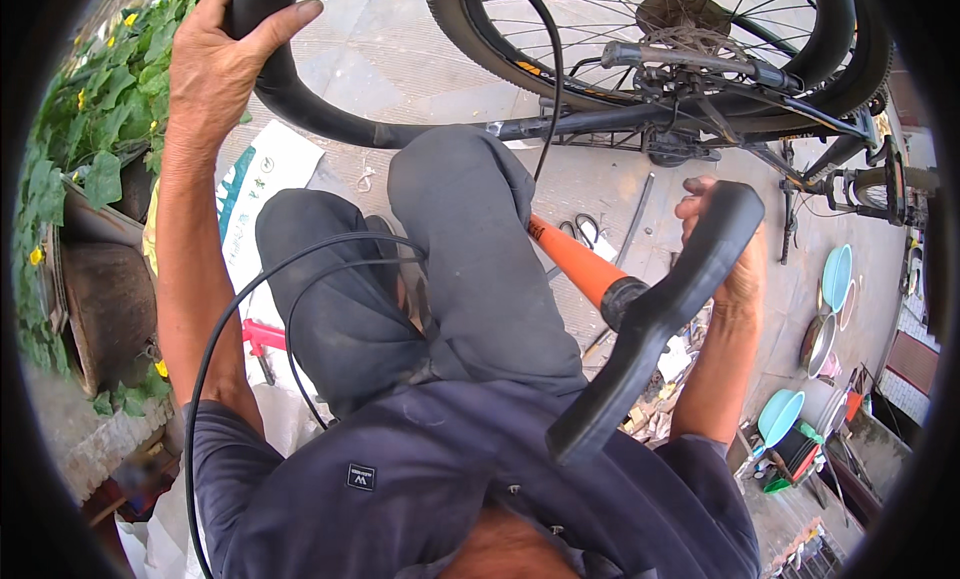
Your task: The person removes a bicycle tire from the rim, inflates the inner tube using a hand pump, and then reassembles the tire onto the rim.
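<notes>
My left hand is closed around a thick black rubber tube, apparently an inflated inner tube, at the upper left, its thumb lying across it. The tube curves down past my left hand toward the bicycle. An orange pump leans beside my knee, its black handle tilted and close to my chest. My right hand is behind the upper end of this handle. Its visible fingertips are curled; the handle hides the palm, so its hold is unclear.
A spoked wheel spans the top. Leafy plants grow beside a worn container at left. A white printed sheet lies near my knee. A thin black cable loops across my lap. Blue basins stand at right.
</notes>
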Available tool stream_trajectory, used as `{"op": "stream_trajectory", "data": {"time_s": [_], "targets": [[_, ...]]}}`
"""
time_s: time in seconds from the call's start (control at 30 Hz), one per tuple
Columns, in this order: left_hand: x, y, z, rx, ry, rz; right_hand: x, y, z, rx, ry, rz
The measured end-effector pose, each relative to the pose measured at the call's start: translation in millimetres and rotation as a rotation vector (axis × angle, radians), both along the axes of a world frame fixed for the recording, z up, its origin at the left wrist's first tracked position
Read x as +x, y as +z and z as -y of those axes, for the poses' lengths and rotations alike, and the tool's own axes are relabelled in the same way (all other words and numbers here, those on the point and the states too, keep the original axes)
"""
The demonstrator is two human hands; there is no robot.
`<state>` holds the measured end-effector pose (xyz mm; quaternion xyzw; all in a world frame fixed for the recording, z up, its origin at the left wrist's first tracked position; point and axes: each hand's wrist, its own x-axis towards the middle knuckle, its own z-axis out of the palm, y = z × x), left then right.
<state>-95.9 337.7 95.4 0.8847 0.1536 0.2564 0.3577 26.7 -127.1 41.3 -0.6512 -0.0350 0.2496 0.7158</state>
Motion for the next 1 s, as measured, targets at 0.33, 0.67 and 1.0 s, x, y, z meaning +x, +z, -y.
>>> {"op": "stream_trajectory", "data": {"time_s": [0.33, 0.67, 1.0], "targets": [[8.7, -38.3, 30.4, -0.126, -0.043, 0.138, 12.6, -3.2, -64.0, -0.079, 0.229, 0.186], [1.8, -40.8, 58.0, -0.111, 0.032, 0.197, 11.0, 39.0, -185.8, -0.126, 0.137, 1.489], [-2.7, -40.7, 65.7, -0.168, 0.086, 0.207, 8.1, 54.1, -201.4, -0.033, 0.359, 0.336]]}}
